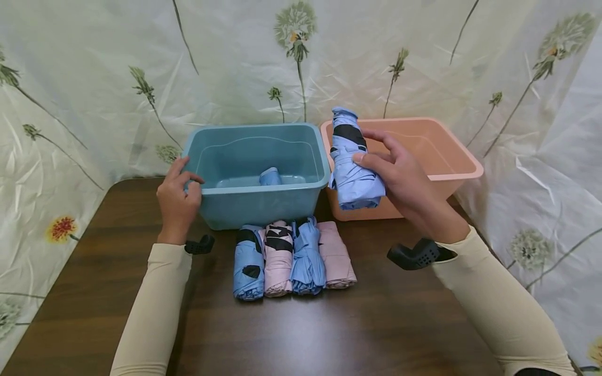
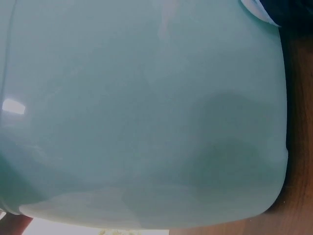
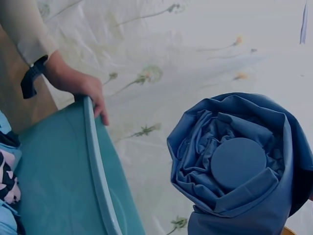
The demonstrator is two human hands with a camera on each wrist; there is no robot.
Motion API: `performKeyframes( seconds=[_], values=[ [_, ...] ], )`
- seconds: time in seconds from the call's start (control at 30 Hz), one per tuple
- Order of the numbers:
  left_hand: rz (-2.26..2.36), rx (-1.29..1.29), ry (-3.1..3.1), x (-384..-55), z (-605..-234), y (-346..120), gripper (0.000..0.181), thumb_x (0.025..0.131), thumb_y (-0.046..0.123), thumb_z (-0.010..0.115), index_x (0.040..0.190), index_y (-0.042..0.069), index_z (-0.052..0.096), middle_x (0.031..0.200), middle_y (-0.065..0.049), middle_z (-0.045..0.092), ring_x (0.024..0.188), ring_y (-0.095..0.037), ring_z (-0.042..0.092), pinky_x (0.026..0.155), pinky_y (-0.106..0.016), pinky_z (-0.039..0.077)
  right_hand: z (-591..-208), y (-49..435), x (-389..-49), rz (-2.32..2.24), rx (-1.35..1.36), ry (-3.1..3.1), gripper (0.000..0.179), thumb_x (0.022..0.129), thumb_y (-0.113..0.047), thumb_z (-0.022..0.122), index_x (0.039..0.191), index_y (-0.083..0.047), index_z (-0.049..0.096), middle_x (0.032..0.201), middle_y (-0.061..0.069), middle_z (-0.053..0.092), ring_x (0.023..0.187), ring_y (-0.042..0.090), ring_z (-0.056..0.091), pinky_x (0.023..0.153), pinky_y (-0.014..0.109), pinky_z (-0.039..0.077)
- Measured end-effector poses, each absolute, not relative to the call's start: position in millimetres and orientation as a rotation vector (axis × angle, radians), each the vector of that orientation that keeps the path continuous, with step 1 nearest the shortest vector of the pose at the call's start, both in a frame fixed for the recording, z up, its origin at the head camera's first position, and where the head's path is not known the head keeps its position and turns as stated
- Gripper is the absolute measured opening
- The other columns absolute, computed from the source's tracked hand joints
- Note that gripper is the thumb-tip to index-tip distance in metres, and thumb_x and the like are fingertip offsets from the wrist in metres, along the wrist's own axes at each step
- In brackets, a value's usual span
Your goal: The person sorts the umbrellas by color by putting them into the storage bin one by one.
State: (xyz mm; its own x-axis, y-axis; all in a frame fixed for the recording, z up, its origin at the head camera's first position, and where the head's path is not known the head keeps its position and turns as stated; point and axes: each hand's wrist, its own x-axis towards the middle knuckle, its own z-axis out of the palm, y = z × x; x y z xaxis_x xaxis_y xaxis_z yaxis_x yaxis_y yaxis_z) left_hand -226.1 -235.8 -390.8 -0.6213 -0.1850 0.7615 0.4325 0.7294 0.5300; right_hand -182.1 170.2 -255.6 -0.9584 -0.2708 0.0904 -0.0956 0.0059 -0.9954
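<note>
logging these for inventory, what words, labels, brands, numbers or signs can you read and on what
There are none: no readable text in any view.
Blue umbrella in the right hand: black patches, no legible lettering.
Pink umbrella with black marks: nothing readable as letters.
Teal bin and orange bin: no text on the sides that show.

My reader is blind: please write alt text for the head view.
The right hand holds a rolled blue umbrella in front of a peach tub; the left hand grips a teal tub containing another blue item. Four umbrellas, two blue, two pink, lie in a row on the table.
</note>
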Motion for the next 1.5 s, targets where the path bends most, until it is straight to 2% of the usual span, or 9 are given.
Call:
performKeyframes(
  seconds=[0.2, 0.4, 0.63, 0.9, 1.07, 1.2, 1.3, 1.4, 1.5],
  values=[
    [-0.906, -0.172, -2.052, -225, -391, -237, 0.032, 0.078, 0.005, 0.04, 0.07, 0.0, 0.071, 0.129, -0.013, 0.061, 0.133, -0.015, 0.044, 0.041, -0.037, 0.019, -257, 159, -198, -2.151, -0.36, 2.086, 0.057, 0.09, -0.027, 0.067, 0.141, -0.02, 0.044, 0.112, 0.02, 0.058, 0.086, 0.026, 0.065, 0.072, 0.031, 0.055],
    [-0.91, -0.182, -2.045, -226, -391, -236, 0.033, 0.079, 0.007, 0.04, 0.069, 0.0, 0.07, 0.129, -0.013, 0.061, 0.131, -0.025, 0.047, 0.041, -0.037, 0.021, -257, 152, -211, -2.166, -0.337, 2.086, 0.059, 0.088, -0.029, 0.069, 0.141, -0.019, 0.044, 0.11, 0.02, 0.06, 0.085, 0.026, 0.066, 0.072, 0.031, 0.055],
    [-0.9, -0.191, -2.065, -225, -393, -235, 0.034, 0.079, 0.009, 0.038, 0.07, 0.0, 0.07, 0.129, -0.014, 0.061, 0.132, -0.018, 0.045, 0.042, -0.037, 0.021, -261, 141, -228, -2.177, -0.304, 2.113, 0.06, 0.088, -0.03, 0.069, 0.141, -0.02, 0.043, 0.108, 0.018, 0.06, 0.084, 0.026, 0.067, 0.074, 0.031, 0.055],
    [-0.901, -0.184, -2.048, -226, -391, -238, 0.035, 0.08, 0.008, 0.038, 0.07, 0.0, 0.07, 0.129, -0.013, 0.061, 0.131, -0.022, 0.047, 0.042, -0.037, 0.02, -265, 125, -247, -2.19, -0.288, 2.105, 0.059, 0.087, -0.03, 0.07, 0.139, -0.02, 0.044, 0.111, 0.018, 0.061, 0.087, 0.027, 0.066, 0.075, 0.032, 0.055],
    [-0.91, -0.189, -2.044, -228, -390, -238, 0.035, 0.08, 0.009, 0.038, 0.07, -0.001, 0.07, 0.129, -0.013, 0.061, 0.132, -0.021, 0.046, 0.045, -0.039, 0.027, -268, 120, -258, -2.178, -0.264, 2.141, 0.058, 0.087, -0.029, 0.07, 0.138, -0.018, 0.044, 0.111, 0.018, 0.061, 0.087, 0.026, 0.066, 0.074, 0.031, 0.056],
    [-0.909, -0.189, -2.037, -229, -391, -237, 0.035, 0.08, 0.01, 0.038, 0.069, 0.0, 0.07, 0.128, -0.013, 0.062, 0.13, -0.025, 0.048, 0.045, -0.039, 0.027, -270, 118, -268, -2.162, -0.23, 2.16, 0.057, 0.088, -0.029, 0.069, 0.138, -0.019, 0.045, 0.116, 0.017, 0.059, 0.091, 0.025, 0.065, 0.076, 0.031, 0.055],
    [-0.914, -0.187, -2.042, -229, -391, -237, 0.034, 0.08, 0.01, 0.039, 0.069, 0.0, 0.07, 0.129, -0.013, 0.061, 0.131, -0.021, 0.047, 0.044, -0.04, 0.026, -273, 117, -274, -2.134, -0.206, 2.183, 0.058, 0.088, -0.031, 0.069, 0.139, -0.021, 0.044, 0.12, 0.016, 0.057, 0.097, 0.027, 0.063, 0.08, 0.033, 0.055],
    [-0.918, -0.186, -2.045, -228, -391, -236, 0.034, 0.08, 0.01, 0.039, 0.069, 0.0, 0.07, 0.129, -0.013, 0.061, 0.132, -0.017, 0.045, 0.05, -0.048, 0.041, -276, 117, -278, -2.114, -0.19, 2.198, 0.058, 0.088, -0.033, 0.068, 0.139, -0.022, 0.043, 0.123, 0.015, 0.055, 0.102, 0.028, 0.061, 0.084, 0.036, 0.053],
    [-0.923, -0.182, -2.043, -228, -391, -236, 0.033, 0.08, 0.01, 0.039, 0.069, 0.0, 0.069, 0.129, -0.012, 0.061, 0.133, -0.015, 0.044, 0.065, -0.054, 0.05, -279, 116, -283, -2.091, -0.183, 2.231, 0.059, 0.089, -0.034, 0.067, 0.141, -0.022, 0.042, 0.125, 0.015, 0.054, 0.102, 0.028, 0.061, 0.086, 0.036, 0.053]
  ],
)
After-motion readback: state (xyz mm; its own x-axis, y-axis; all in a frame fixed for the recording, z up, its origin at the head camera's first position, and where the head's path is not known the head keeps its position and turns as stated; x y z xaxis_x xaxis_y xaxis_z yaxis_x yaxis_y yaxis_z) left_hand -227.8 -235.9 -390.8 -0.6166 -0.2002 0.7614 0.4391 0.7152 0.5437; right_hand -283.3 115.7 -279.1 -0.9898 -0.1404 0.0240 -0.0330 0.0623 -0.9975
